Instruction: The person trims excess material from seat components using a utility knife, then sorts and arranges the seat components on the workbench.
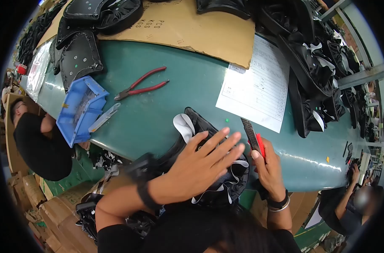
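My left hand [200, 166] is spread, fingers apart, over a black padded piece [196, 122] with white fabric edges at the near side of the green table. Whether the palm touches that piece I cannot tell. My right hand [268, 168] is closed around a red utility knife [260, 145], its dark segmented blade pointing up and away from me. The knife is just to the right of the black piece and below a printed sheet [255, 92]. Part of the black piece is hidden under my left hand and forearm.
Red-handled cutters [143, 86] lie on the table [187, 76]. A blue plastic bin [75, 111] and a light-coloured blade-like tool [104, 118] sit left. Cardboard [192, 29] covers the far side. Black padded pieces [303, 71] pile up right. Other people [40, 139] are at both sides.
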A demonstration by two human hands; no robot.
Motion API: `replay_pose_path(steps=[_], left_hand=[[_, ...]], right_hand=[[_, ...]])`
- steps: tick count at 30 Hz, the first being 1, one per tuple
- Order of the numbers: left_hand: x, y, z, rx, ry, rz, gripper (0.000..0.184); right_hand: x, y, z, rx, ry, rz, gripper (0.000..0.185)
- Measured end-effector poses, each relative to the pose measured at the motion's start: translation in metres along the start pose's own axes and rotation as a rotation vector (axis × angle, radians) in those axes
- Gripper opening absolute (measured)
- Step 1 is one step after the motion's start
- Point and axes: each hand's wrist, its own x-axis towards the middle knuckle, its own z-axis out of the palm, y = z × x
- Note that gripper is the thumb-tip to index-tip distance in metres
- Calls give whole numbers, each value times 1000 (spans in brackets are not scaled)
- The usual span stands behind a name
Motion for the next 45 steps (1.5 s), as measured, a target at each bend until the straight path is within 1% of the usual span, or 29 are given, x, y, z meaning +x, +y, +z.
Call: replay_pose_path(steps=[2,3,5,6,7,9,10,12,14,15,16,18,20,21,23,25,27,28,29,31,32,33,34,35,36,38,41,43,45], left_hand=[[-1,-10,20,48,-31,-12,39],[-3,-15,25,41,-5,19,35],[-13,-19,32,26,9,38,32],[-17,-19,35,-8,67,38,28],[-19,-19,36,-38,126,44,24],[-17,-17,34,-55,143,18,22],[-16,-14,34,-72,163,-4,21],[-14,-14,33,-84,185,-8,21],[-13,-15,31,-101,204,-4,21],[-14,-14,30,-103,176,-47,19],[-14,-14,29,-110,145,-86,18],[-11,-15,27,-120,162,-92,17],[-10,-16,27,-110,179,-132,15],[-9,-15,26,-119,167,-151,15],[-9,-17,25,-116,219,-162,15],[-7,-17,24,-139,247,-168,15],[-6,-19,19,-184,368,-257,14],[0,-15,12,-198,407,-161,13],[0,-14,15,-202,401,-153,13],[-3,-16,19,-721,205,-96,11],[0,-17,19,-735,93,-64,13],[0,-19,18,-660,-58,-110,7],[3,-18,15,-542,-100,-96,4],[8,-15,14,-427,-140,-83,8],[10,-11,15,-420,-133,-85,8],[14,-8,19,-18,-134,18,20],[21,-19,21,-78,-134,61,21],[26,-22,26,-133,-125,18,23],[29,-27,27,-393,-99,-167,22]], right_hand=[[0,4,-9,-176,30,-123,36],[3,3,-12,-178,26,-118,36],[7,-3,-18,-408,22,-412,42],[10,-5,-23,-490,-46,-455,49],[14,-11,-23,-489,-49,-454,49],[21,-29,-20,-563,-169,-491,54],[25,-35,-19,-564,-172,-487,54],[32,-46,-17,-788,-327,-527,51],[35,-53,-17,-803,-368,-514,56],[33,-55,-19,-822,-407,-500,61],[26,-54,-22,-827,-406,-482,61],[4,-51,-32,-868,-467,-333,63],[-23,-42,-39,-889,-460,-272,63],[-37,-35,-41,-900,-452,-222,63],[-63,-24,-38,-849,-385,-247,63],[-92,-17,-31,-768,-304,-146,63],[-108,-18,-19,-767,-261,-112,62],[-110,-18,-12,-753,-218,-81,62],[-114,-17,-8,-735,-176,-51,61],[-100,-13,-11,-798,-151,-75,61],[-87,-12,-15,-818,-136,-187,60],[-74,-12,-18,-839,-122,-304,60],[-66,-16,-20,-821,-157,-252,59],[-57,-17,-23,-824,-157,-270,59],[-50,-17,-26,-773,-205,-270,59],[-38,-21,-30,-704,-285,-240,58],[-24,-19,-34,-608,-339,-252,58],[-34,-16,-27,-634,-317,-239,58],[-51,-10,-18,-662,-304,-229,59]])
